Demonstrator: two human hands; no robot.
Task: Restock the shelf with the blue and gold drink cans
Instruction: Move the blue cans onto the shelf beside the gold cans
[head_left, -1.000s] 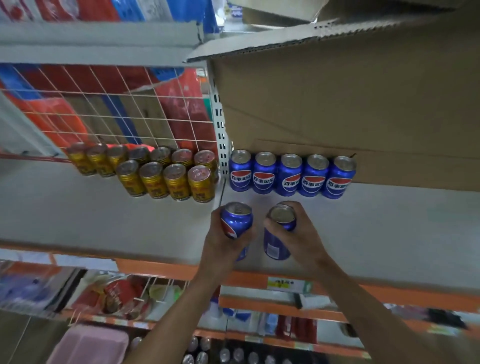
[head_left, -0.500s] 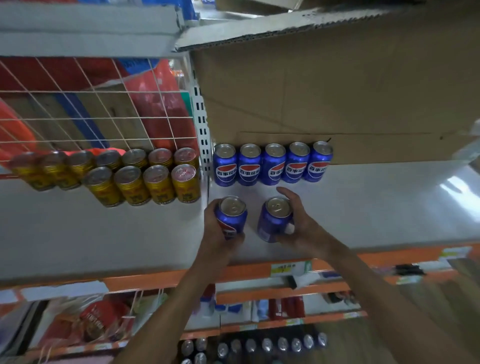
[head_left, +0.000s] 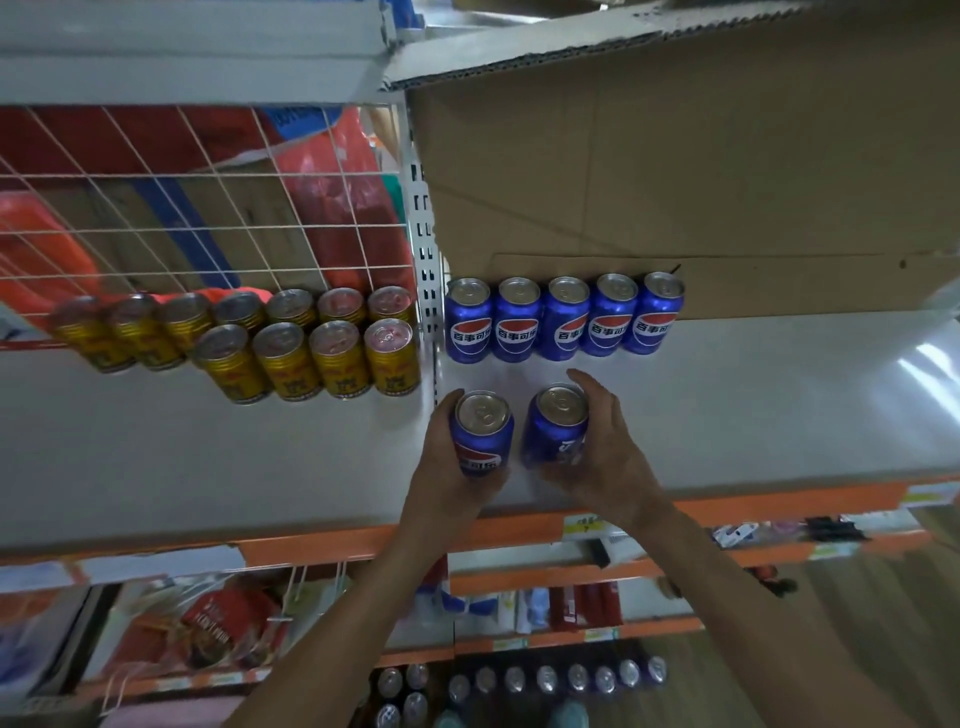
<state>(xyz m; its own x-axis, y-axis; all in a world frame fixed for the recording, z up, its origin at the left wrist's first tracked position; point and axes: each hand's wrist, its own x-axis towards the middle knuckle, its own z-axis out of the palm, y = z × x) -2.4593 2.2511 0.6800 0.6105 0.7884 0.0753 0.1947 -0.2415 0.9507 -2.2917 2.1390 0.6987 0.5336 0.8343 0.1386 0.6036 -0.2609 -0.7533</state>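
My left hand (head_left: 441, 467) grips a blue can (head_left: 482, 434) standing on the grey shelf (head_left: 727, 415). Right beside it, my right hand (head_left: 605, 457) wraps round a second blue can (head_left: 555, 426). Both cans stand just in front of a row of several blue cans (head_left: 563, 318) lined up along the back against a cardboard box. On the left section of the shelf, gold cans (head_left: 311, 353) stand in two rows at the back.
A large cardboard box (head_left: 675, 156) fills the back right of the shelf. A white wire grid (head_left: 208, 208) backs the left section, split off by a perforated upright (head_left: 425, 270). The shelf's orange front edge (head_left: 753, 506) runs below. Lower shelves hold more cans (head_left: 545, 678).
Both hands have slid their blue cans a little further back on the shelf, towards the rear row. The camera view has shifted slightly.
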